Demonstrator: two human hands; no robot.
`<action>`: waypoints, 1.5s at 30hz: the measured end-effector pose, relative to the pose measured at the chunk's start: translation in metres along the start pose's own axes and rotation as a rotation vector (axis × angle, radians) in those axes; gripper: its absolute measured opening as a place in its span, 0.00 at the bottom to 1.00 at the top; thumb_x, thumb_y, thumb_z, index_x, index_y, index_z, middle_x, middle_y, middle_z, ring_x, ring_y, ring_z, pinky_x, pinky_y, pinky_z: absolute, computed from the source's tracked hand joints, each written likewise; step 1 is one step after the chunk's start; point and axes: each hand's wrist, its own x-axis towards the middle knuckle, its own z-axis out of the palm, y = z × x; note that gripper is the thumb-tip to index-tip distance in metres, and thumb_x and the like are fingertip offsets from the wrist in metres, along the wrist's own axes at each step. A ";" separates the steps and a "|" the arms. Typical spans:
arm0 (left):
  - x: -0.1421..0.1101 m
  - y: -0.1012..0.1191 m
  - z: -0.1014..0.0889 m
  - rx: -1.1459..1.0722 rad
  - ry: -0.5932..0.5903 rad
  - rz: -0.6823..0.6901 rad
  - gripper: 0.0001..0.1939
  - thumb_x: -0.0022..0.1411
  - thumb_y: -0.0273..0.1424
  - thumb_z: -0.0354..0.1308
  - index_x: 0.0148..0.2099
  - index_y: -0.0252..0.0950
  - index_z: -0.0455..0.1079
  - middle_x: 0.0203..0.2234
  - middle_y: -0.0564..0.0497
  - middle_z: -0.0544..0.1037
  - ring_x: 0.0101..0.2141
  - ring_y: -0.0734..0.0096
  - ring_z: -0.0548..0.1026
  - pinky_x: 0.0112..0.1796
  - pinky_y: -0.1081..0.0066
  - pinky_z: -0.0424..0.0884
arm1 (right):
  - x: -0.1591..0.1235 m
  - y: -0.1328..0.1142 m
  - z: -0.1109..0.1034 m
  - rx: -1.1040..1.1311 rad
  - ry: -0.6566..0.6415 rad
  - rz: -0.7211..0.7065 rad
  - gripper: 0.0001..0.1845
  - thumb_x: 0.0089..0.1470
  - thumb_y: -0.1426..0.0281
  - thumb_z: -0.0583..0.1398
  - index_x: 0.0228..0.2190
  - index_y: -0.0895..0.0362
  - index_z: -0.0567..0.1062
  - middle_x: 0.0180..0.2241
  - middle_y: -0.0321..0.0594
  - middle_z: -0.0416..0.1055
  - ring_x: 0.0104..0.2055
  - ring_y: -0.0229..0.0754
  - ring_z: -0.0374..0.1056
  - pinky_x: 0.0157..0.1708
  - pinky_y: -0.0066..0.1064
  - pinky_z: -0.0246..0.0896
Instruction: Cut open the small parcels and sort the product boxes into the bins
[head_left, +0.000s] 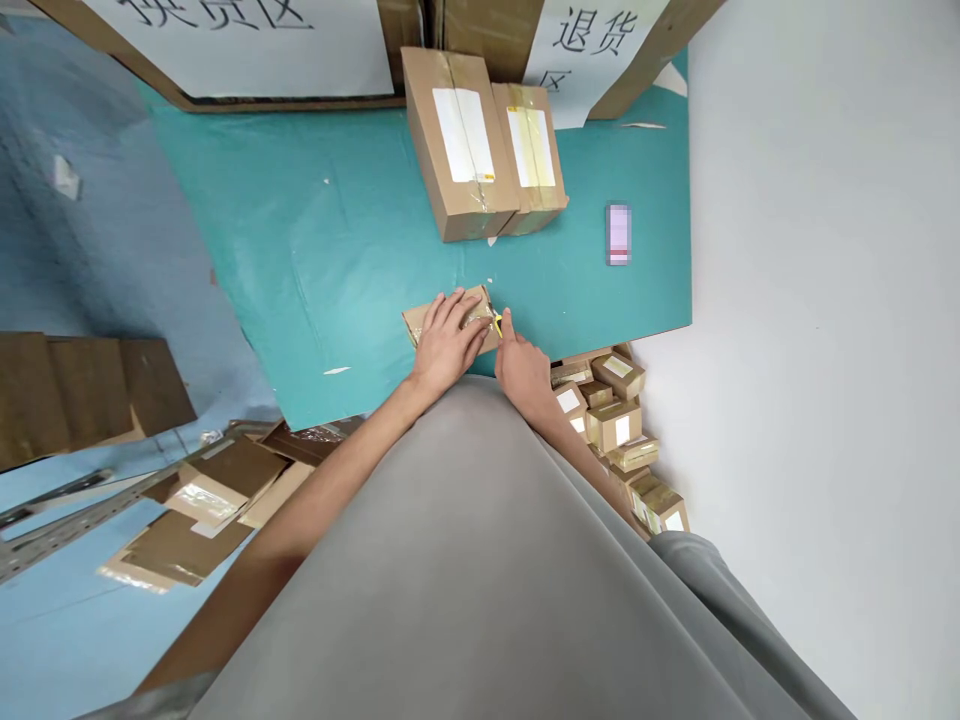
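Note:
A small brown cardboard box wrapped in clear tape lies at the near edge of the teal table. My left hand lies flat on top of it, fingers stretched out and pressing down. My right hand is closed beside the box's right end, pinching a small yellow tool that touches the box; most of the tool is hidden by the fingers.
Two larger taped boxes with white labels stand side by side at the table's far side. A small pink-white item lies right. Several small boxes are piled on the floor right; flattened cardboard lies left.

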 end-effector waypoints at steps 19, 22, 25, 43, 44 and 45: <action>0.000 0.001 0.006 -0.051 -0.050 0.010 0.17 0.81 0.41 0.53 0.57 0.49 0.82 0.71 0.47 0.77 0.78 0.48 0.64 0.79 0.35 0.50 | -0.020 -0.009 -0.005 0.015 -0.042 0.128 0.41 0.79 0.72 0.48 0.84 0.61 0.41 0.50 0.65 0.85 0.54 0.63 0.85 0.54 0.50 0.78; 0.001 0.001 0.006 -0.049 -0.055 0.007 0.17 0.81 0.40 0.53 0.58 0.50 0.82 0.72 0.47 0.76 0.78 0.47 0.63 0.79 0.33 0.49 | -0.016 -0.009 -0.009 0.033 -0.019 0.104 0.42 0.78 0.73 0.48 0.84 0.62 0.37 0.50 0.67 0.85 0.55 0.64 0.84 0.53 0.50 0.79; 0.000 0.000 0.006 -0.016 -0.041 0.002 0.16 0.81 0.40 0.53 0.59 0.50 0.82 0.71 0.47 0.77 0.78 0.48 0.63 0.79 0.35 0.50 | -0.015 -0.008 -0.011 0.032 -0.023 0.073 0.43 0.78 0.74 0.48 0.84 0.63 0.36 0.51 0.67 0.85 0.55 0.64 0.84 0.53 0.49 0.79; -0.014 -0.019 0.020 0.117 0.072 0.019 0.23 0.83 0.47 0.52 0.69 0.47 0.77 0.73 0.43 0.74 0.77 0.46 0.66 0.79 0.36 0.54 | -0.039 0.039 -0.012 -0.025 -0.243 -0.047 0.37 0.76 0.75 0.50 0.81 0.67 0.56 0.53 0.65 0.85 0.57 0.62 0.84 0.56 0.44 0.75; -0.018 -0.021 0.018 0.113 0.080 0.004 0.25 0.83 0.48 0.52 0.71 0.46 0.74 0.75 0.42 0.72 0.78 0.45 0.65 0.79 0.36 0.54 | -0.043 0.048 -0.015 -0.011 -0.222 -0.059 0.36 0.77 0.73 0.50 0.81 0.65 0.56 0.52 0.63 0.86 0.55 0.62 0.84 0.55 0.45 0.75; -0.022 -0.024 0.017 0.110 0.092 -0.011 0.28 0.82 0.50 0.52 0.74 0.46 0.72 0.76 0.40 0.71 0.78 0.43 0.64 0.78 0.36 0.53 | -0.045 0.057 -0.018 0.016 -0.186 -0.071 0.35 0.79 0.70 0.50 0.81 0.63 0.56 0.51 0.61 0.86 0.54 0.63 0.85 0.55 0.46 0.75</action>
